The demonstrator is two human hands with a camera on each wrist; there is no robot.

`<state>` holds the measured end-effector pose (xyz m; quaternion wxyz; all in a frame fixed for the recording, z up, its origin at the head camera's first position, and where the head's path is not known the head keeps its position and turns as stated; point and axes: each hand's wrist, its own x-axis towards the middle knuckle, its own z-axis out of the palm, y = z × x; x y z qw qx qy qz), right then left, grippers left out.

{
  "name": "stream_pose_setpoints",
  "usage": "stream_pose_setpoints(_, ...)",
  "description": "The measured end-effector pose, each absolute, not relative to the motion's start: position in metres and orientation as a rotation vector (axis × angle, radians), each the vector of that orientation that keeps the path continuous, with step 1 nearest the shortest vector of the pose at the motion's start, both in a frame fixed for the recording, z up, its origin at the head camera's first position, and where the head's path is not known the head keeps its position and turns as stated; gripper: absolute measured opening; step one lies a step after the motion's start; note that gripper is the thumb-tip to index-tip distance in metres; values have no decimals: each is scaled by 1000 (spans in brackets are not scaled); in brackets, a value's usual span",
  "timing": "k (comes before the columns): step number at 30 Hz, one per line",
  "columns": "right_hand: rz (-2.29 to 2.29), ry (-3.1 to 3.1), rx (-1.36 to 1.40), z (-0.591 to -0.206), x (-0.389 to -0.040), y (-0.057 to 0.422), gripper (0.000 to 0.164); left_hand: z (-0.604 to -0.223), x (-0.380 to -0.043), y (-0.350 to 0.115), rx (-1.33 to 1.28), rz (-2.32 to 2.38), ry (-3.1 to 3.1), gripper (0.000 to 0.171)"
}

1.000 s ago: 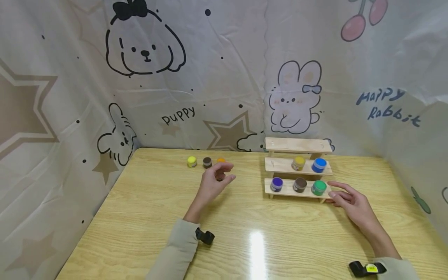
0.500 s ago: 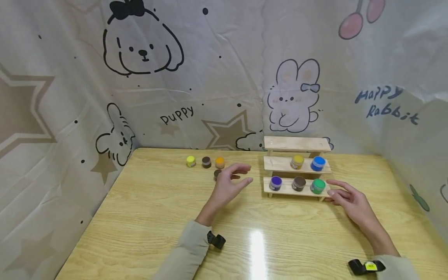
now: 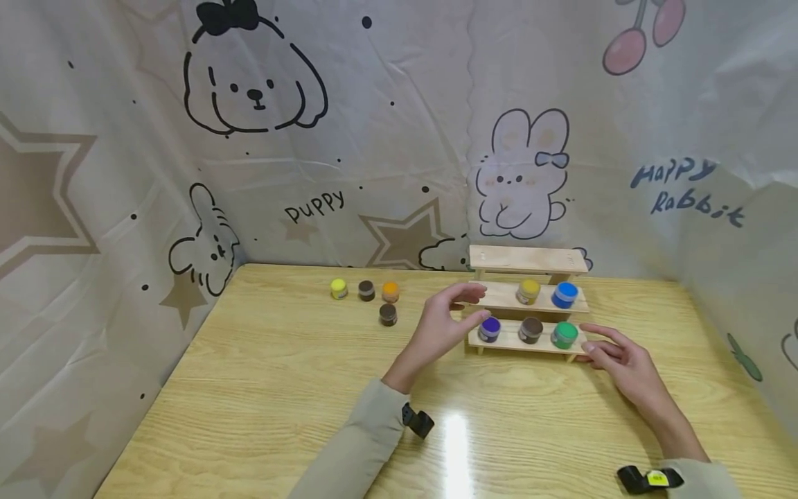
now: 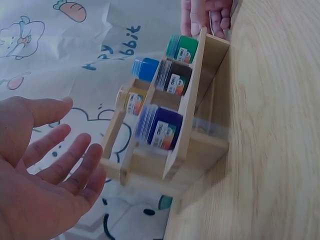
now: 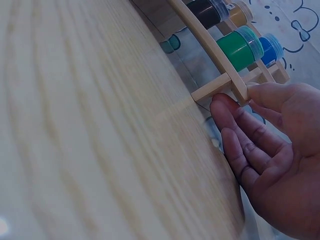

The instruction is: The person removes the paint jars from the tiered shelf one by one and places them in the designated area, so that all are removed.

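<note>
A three-tier wooden display rack (image 3: 528, 258) stands at the back right of the table. On its bottom tier sit a purple paint jar (image 3: 490, 330), a dark brown jar (image 3: 530, 330) and a green jar (image 3: 565, 335). The middle tier bears a yellow jar (image 3: 528, 292) and a blue jar (image 3: 565, 295). My left hand (image 3: 441, 327) is at the rack's left end, fingers spread and holding nothing; the left wrist view shows a gap between hand and rack. At the other end my right hand (image 5: 280, 145) holds the bottom tier's corner, thumb on the edge and fingers beneath.
Left of the rack, a bright yellow jar (image 3: 339, 289), a dark jar (image 3: 366, 290) and an orange jar (image 3: 390, 292) line the table's back, with another dark jar (image 3: 388, 314) in front. A printed curtain (image 3: 399, 138) hangs behind the wooden table (image 3: 249, 388).
My left hand has moved right, from beside the loose jars to the rack's left end, uncovering the orange and front dark jars. The right hand stays at the rack's right end.
</note>
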<state>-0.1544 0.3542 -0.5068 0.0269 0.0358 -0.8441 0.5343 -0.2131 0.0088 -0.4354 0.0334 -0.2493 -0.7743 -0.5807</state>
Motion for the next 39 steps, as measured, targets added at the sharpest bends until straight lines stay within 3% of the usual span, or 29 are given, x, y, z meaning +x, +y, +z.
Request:
stream_pose_setpoints(29,1622,-2608,84,-506,-154,354,50,-424,-242,94,-635,-1718,-2558,43)
stream_pose_setpoints(39,1665,-2594,112,-507,-155,353,49,-427,-245,104,-557,-1625,-2601,37)
